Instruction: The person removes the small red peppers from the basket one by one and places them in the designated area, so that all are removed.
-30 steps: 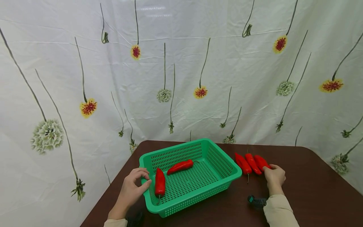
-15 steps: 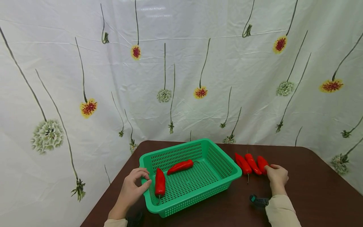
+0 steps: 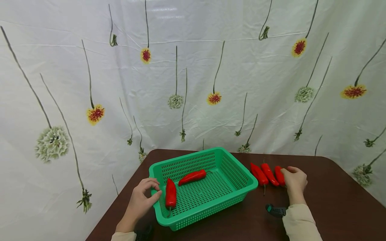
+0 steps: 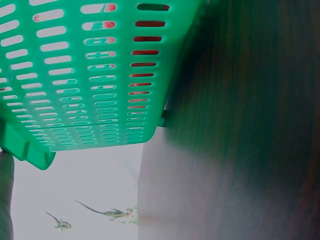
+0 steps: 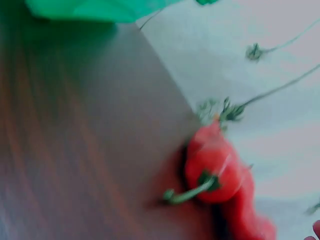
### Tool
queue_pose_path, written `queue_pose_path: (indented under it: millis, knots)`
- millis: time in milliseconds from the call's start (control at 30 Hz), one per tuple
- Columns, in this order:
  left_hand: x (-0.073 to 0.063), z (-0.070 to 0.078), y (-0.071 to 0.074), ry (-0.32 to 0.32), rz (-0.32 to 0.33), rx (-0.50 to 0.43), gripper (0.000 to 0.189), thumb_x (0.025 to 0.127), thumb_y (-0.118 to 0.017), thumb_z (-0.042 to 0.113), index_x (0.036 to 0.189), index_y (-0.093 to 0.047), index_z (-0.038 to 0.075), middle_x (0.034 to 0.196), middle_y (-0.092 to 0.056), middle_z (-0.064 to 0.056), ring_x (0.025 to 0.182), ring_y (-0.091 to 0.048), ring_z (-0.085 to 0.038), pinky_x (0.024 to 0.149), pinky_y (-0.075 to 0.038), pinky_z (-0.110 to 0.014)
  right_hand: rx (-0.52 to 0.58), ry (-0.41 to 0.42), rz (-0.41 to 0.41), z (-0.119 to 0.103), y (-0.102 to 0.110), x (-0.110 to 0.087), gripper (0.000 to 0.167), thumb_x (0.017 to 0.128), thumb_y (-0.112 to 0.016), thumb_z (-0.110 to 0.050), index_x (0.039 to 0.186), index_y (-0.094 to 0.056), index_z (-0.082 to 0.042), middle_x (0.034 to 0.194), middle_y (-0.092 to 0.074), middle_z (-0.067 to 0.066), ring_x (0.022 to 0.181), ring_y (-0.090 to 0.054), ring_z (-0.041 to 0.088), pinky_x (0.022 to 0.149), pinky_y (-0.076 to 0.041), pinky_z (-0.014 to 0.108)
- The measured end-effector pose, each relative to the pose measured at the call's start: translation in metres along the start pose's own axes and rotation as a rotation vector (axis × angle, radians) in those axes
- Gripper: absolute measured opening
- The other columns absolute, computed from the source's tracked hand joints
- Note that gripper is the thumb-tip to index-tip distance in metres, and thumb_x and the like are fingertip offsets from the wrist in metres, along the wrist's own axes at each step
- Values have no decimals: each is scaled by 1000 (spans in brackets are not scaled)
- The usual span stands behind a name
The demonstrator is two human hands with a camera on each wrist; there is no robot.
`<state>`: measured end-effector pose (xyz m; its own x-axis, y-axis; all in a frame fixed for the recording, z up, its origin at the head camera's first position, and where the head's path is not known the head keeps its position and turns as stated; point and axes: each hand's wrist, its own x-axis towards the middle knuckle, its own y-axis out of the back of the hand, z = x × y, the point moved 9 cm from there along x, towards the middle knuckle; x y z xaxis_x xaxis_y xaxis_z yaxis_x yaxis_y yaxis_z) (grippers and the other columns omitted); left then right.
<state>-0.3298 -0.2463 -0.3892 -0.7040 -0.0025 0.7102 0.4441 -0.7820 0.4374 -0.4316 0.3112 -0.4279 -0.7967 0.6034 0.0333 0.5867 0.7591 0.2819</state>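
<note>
A green plastic basket (image 3: 208,197) sits on the table with two red chili peppers inside. One pepper (image 3: 171,194) lies along the left wall, the other pepper (image 3: 192,177) toward the back. My left hand (image 3: 140,197) holds the basket's left rim, thumb and fingertips curled at its edge; in the left wrist view only a finger (image 4: 6,195) shows by the handle. Right of the basket, three peppers lie side by side. My right hand (image 3: 295,180) hovers with bent fingers just over the rightmost pepper (image 3: 279,175), holding nothing. The right wrist view shows a stemmed pepper (image 5: 215,170).
The middle pepper (image 3: 269,174) and the left pepper (image 3: 258,174) of the row lie close to the basket's right end. Behind the dark brown table (image 3: 331,201) hangs a white flower-print cloth (image 3: 193,83). A black wrist strap (image 3: 275,211) is at the right wrist.
The rightmost pepper has shifted a little to the right, away from its neighbour, under my right hand. That hand has since lifted slightly off it. The left hand keeps its place.
</note>
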Motion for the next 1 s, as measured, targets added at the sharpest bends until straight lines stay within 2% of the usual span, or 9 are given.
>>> queue_pose_path:
  millis: [200, 300, 400, 467, 567, 667, 733, 867, 1000]
  knots:
    - [0, 0, 0, -5, -4, -4, 30, 77, -77, -6, 79, -64, 22, 103, -70, -6, 102, -58, -8, 87, -53, -28, 45, 53, -98, -29, -15, -11, 48, 94, -62, -18, 137, -54, 2, 147, -46, 26, 136, -39, 45, 108, -38, 56]
    - [1, 0, 0, -1, -3, 0, 31, 77, -78, -5, 79, -64, 23, 103, -70, -6, 102, -58, -7, 87, -53, -29, 54, 81, -147, -42, -22, -18, 49, 94, -62, -19, 138, -53, 2, 147, -46, 25, 133, -42, 43, 103, -42, 53]
    - [0, 1, 0, 0, 1, 1, 33, 77, -78, -5, 79, -63, 25, 103, -70, -6, 102, -58, -7, 87, -53, -29, 65, 108, -205, -54, -29, -24, 50, 96, -61, -19, 140, -52, 1, 149, -44, 24, 128, -45, 39, 94, -46, 44]
    - [-1, 1, -1, -4, -1, 1, 33, 77, -78, -5, 79, -63, 24, 103, -70, -6, 102, -58, -7, 87, -53, -29, 70, 124, -252, -61, -34, -28, 50, 97, -60, -19, 143, -50, 1, 150, -43, 24, 129, -46, 38, 94, -46, 41]
    - [-1, 1, -2, -9, -5, -2, 31, 77, -77, -6, 79, -64, 22, 103, -69, -6, 102, -58, -7, 86, -53, -28, 72, 153, -333, -74, -41, -37, 51, 99, -58, -19, 146, -47, 0, 151, -43, 23, 135, -44, 40, 104, -45, 47]
    - [-2, 1, -2, -11, -9, -13, 28, 78, -77, -6, 80, -65, 20, 103, -69, -4, 102, -58, -7, 86, -53, -28, 49, 193, -422, -87, -48, -48, 52, 100, -58, -21, 147, -46, -1, 152, -41, 24, 142, -36, 43, 114, -35, 56]
    - [-2, 2, -2, -14, -11, -17, 28, 78, -77, -6, 80, -66, 20, 103, -69, -4, 102, -58, -8, 85, -53, -28, 39, 220, -485, -95, -55, -56, 52, 101, -58, -22, 147, -46, -2, 152, -42, 24, 143, -34, 43, 115, -33, 57]
    - [-2, 4, 0, -24, -7, -22, 29, 78, -76, -7, 80, -65, 20, 103, -69, -3, 102, -58, -9, 85, -52, -28, 50, 295, -629, -113, -77, -72, 50, 101, -59, -21, 145, -47, -1, 148, -46, 24, 137, -44, 40, 114, -39, 52]
    - [-1, 4, 0, -30, -3, -15, 28, 78, -77, -6, 80, -65, 19, 102, -70, -5, 102, -59, -10, 86, -52, -28, 29, 395, -752, -133, -100, -84, 48, 100, -61, -20, 142, -50, 0, 144, -51, 24, 132, -51, 39, 113, -38, 54]
